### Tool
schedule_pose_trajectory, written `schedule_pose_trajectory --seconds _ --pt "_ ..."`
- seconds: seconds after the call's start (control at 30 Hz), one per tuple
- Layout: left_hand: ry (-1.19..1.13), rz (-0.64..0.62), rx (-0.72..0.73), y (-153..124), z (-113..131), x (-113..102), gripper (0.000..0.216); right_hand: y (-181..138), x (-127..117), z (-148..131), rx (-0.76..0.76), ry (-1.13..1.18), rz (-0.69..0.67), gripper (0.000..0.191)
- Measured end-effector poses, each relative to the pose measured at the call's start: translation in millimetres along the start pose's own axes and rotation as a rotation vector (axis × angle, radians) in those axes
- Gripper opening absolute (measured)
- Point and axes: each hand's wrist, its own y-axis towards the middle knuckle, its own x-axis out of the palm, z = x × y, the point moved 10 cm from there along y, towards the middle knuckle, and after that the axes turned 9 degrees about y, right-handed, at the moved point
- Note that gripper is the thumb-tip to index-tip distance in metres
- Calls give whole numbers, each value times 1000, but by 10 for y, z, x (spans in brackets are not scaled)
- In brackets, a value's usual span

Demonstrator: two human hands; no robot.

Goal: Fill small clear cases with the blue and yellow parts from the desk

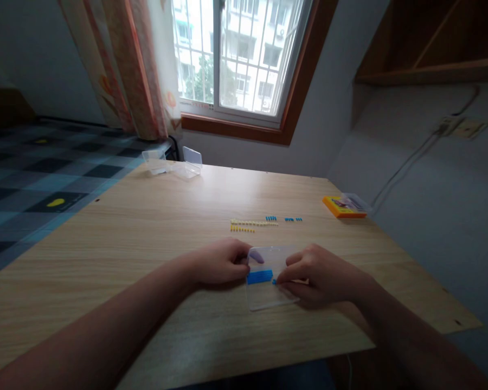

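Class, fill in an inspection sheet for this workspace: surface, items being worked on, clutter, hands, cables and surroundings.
Surface: wood-grain table.
Job's things: clear plastic panel, blue strip and small blue piece within its outline; beyond it, yellow pieces, pale pieces and blue pieces.
Clutter: two clear containers far left; orange box at right.
Hands: left hand holds the panel's left edge; right hand has fingertips at the small blue piece, grip unclear.
Cables: grey cable running to the wall socket.
Surroundings: barred window, curtain, checked bedding, shelf.
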Motion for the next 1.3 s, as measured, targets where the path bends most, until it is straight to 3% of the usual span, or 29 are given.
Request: schedule_pose_trajectory --seconds 1.3 --pt "34 17 -17 -2 4 -23 11 30 66 15 49 -49 -38 20"
